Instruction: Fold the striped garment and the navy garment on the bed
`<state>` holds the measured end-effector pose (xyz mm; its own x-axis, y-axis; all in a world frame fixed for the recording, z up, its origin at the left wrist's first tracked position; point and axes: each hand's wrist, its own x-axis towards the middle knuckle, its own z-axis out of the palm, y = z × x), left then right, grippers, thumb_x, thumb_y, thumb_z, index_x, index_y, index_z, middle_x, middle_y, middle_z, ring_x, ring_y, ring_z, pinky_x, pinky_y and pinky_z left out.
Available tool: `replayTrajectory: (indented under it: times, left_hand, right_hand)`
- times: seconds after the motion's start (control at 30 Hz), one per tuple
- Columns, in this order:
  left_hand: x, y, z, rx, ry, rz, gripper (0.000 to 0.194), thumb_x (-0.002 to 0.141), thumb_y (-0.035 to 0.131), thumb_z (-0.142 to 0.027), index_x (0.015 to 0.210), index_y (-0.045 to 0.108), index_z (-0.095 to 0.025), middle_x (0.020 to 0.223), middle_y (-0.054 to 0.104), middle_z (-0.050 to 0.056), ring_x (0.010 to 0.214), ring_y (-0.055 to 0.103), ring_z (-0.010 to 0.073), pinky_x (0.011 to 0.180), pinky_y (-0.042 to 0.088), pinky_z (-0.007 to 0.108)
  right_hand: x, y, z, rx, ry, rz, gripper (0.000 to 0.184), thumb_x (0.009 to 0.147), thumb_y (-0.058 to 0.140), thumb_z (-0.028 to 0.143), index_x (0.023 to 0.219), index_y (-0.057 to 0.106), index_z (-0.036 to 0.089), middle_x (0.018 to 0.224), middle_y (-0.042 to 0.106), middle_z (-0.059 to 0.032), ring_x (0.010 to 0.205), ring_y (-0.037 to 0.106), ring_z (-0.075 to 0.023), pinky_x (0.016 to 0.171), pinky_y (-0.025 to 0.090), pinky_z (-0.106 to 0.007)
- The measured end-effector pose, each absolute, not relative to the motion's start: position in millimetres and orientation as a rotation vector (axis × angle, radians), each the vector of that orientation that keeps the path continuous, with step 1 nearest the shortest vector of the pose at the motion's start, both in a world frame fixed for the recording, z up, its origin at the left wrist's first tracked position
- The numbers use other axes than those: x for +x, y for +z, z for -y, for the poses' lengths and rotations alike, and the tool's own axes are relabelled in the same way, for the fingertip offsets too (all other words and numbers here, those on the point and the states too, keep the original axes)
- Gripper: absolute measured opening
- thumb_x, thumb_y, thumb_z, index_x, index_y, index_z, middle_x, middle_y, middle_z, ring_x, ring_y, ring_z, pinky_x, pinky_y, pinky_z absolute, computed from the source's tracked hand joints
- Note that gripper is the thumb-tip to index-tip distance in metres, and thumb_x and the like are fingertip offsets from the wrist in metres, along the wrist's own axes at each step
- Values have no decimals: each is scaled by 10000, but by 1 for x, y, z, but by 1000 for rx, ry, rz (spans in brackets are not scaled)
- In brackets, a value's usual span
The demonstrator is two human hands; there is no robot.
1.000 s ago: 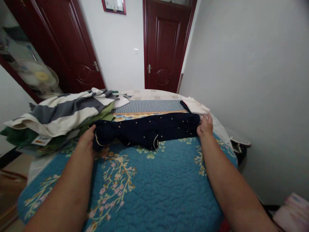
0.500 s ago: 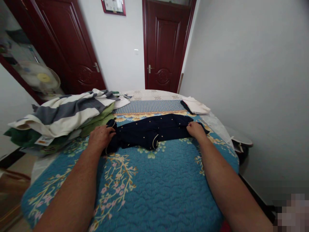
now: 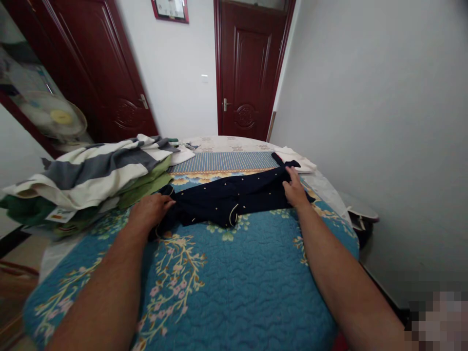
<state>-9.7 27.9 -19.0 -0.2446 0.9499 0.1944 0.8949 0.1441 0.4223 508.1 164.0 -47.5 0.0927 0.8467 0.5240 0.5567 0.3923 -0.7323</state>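
Observation:
A navy garment (image 3: 226, 195) with small pale dots and light piping lies stretched sideways across the quilted teal cloth (image 3: 256, 273). My left hand (image 3: 151, 212) is closed on the bunched left end of the garment, pinching the fabric between thumb and fingers. At the other end, my right hand (image 3: 295, 189) has its fingers stretched out and the thumb apart, touching the cloth. Beyond those fingertips, the garment's far right corner is pushed up and overlaps the folded pale clothing behind it.
On the left is a heap of clothes with a grey-and-white striped top (image 3: 98, 168) over green pieces. Folded pale clothing (image 3: 302, 161) lies at the far right edge. A dark object with a light top (image 3: 361, 219) stands right of the table. A fan (image 3: 54, 117) is at far left.
My right hand has gone from a closed grip to stretched fingers, and the garment's far right corner has moved away from me. My left hand keeps its hold.

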Motion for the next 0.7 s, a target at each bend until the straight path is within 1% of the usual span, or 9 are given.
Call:
replayTrajectory:
  times: [0.1,0.17,0.2,0.27,0.37,0.47,0.57,0.63,0.7]
  left_hand:
    - [-5,-20,-31,2015,365,-2406,459,995,482,-508,1001,816,-194,1053,756,192,1010,692,376,914,517,447]
    - [-7,-20,-30,2046,319,-2374,424,992,464,-433,1061,805,-190,1091,754,180,1032,695,356,929,525,426]
    - [-9,-20,-29,2067,326,-2308,390,962,489,-368,1122,801,-197,1114,750,163,1057,694,340,949,526,408]
    - [-17,-19,-25,2106,350,-2165,496,855,541,-242,1295,768,-227,1147,735,126,1091,689,306,978,525,368]
    - [-24,-19,-21,2142,321,-2079,708,752,581,-180,1442,714,-265,1125,711,114,1043,695,295,943,537,347]
    - [-22,-19,-22,2116,298,-2159,522,824,617,-284,1313,799,-277,1085,710,123,986,704,296,883,543,342]
    - [-13,-18,-25,2039,404,-2276,376,915,586,-408,1123,854,-245,1065,738,140,984,707,299,860,538,342]
    - [-5,-15,-25,1935,558,-2269,348,927,577,-416,970,853,-209,1011,764,143,978,712,299,858,539,343]
    - [1,-12,-25,1659,890,-2193,321,903,603,-417,851,824,-190,904,781,128,935,725,301,822,558,345]
  right_hand:
    - [504,-53,-155,-1485,270,1897,417,922,498,206,1271,723,176,1354,714,-130,1316,629,-238,1200,432,-412]
    - [498,-56,-152,-1598,213,2061,336,944,496,185,1125,778,177,1184,771,-117,1178,691,-237,1146,470,-380]
    - [495,-57,-151,-1619,174,2131,325,948,499,173,1096,789,174,1174,773,-119,1167,694,-235,1136,473,-364]
    - [488,-60,-151,-1597,98,2241,351,957,496,150,1154,787,157,1246,760,-129,1221,675,-230,1146,457,-336]
    - [479,-63,-152,-1523,20,2340,459,999,472,169,1405,682,124,1398,708,-146,1321,629,-240,1180,427,-350]
    - [467,-65,-153,-1487,-30,2402,530,1047,459,260,1558,555,160,1517,638,-136,1360,602,-271,1193,415,-412]
    - [453,-65,-155,-1492,-46,2450,552,1063,461,347,1594,519,211,1575,594,-115,1376,583,-297,1195,402,-457]
    - [445,-64,-159,-1515,-56,2452,561,1065,458,387,1599,514,223,1600,569,-110,1395,562,-311,1200,389,-476]
    - [439,-62,-164,-1518,-58,2451,571,1066,451,399,1607,504,224,1622,543,-112,1412,541,-322,1200,382,-491]
